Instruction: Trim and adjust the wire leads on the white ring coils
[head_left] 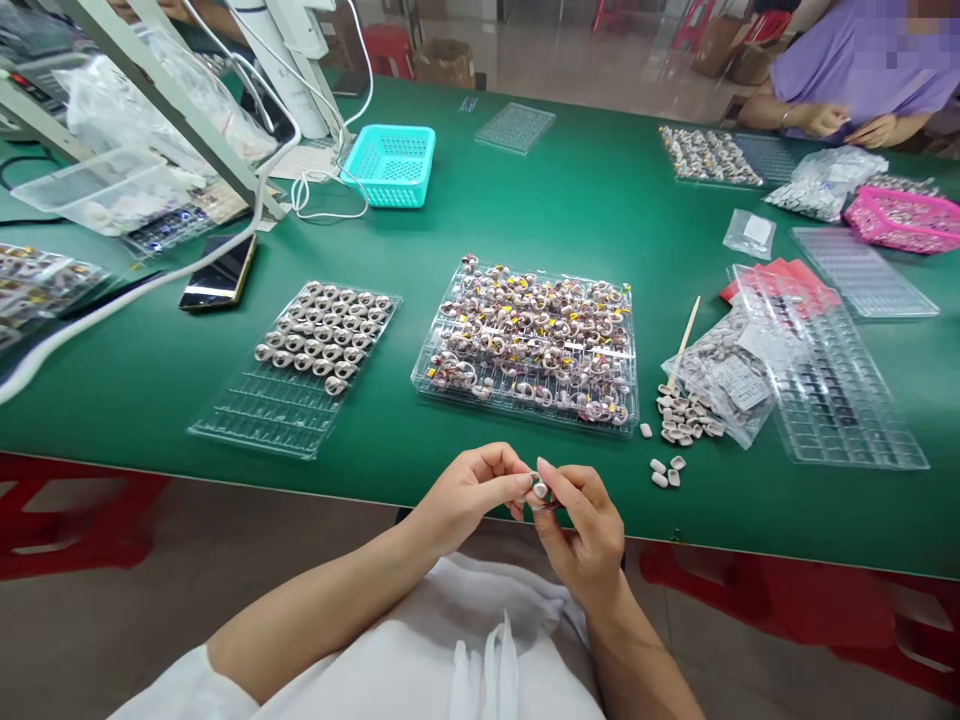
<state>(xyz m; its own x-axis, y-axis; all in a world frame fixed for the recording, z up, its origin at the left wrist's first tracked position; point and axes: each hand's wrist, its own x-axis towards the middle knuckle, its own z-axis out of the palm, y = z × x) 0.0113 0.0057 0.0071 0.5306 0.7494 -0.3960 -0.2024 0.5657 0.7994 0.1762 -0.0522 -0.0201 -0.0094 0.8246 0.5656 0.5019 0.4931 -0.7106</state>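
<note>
In front of my body, at the table's near edge, both hands meet on a small pale plastic piece (540,490). My left hand (480,492) pinches it from the left with thumb and fingertips. My right hand (586,522) grips it from the right, also closed; the fingers cover much of it. Beyond them is a clear compartment tray (420,388) full of small ring-like parts with yellow bits. Left of that, another clear tray (259,415) carries rows of beige parts (322,330) in its far half. Loose beige caps (686,415) lie to the right of my hands.
A wooden stick (684,340), a plastic bag (731,380) and an unfilled clear tray (862,400) are at the right. A turquoise basket (390,195), phone (217,272) and white cable (172,270) lie left. Across the table sits a co-worker (847,90) near a pink basket (900,220).
</note>
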